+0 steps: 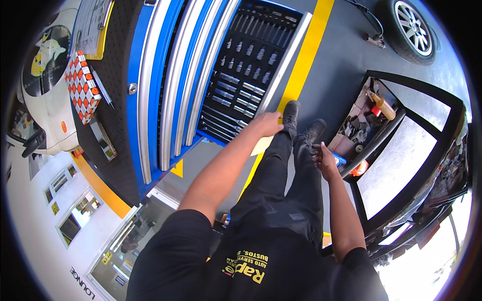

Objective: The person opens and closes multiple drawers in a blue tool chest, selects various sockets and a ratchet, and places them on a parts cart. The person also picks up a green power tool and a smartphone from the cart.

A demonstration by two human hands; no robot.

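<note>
My left hand [268,124] is at the near end of a pulled-out drawer's silver front edge [285,65], its fingers curled around it. In the drawer, sockets [250,49] stand in rows in a black tray, with longer sockets [230,79] lying nearer and wrenches [221,120] beside my left wrist. To the right, my right hand [325,159] hangs with loosely bent fingers apart and nothing in it. Close to it is an open-topped black-framed cart [369,168] holding a wooden-handled tool [382,105], a blue item [339,159] and clutter.
The blue tool cabinet [150,90] has more drawers at left. On its dark top lie a red-and-white checked box [83,88], a clipboard [95,30] and pens [103,88]. A wheel [411,30] lies at far right. A yellow floor line [309,50] passes by my shoes [291,113]. A white car [55,110] is at left.
</note>
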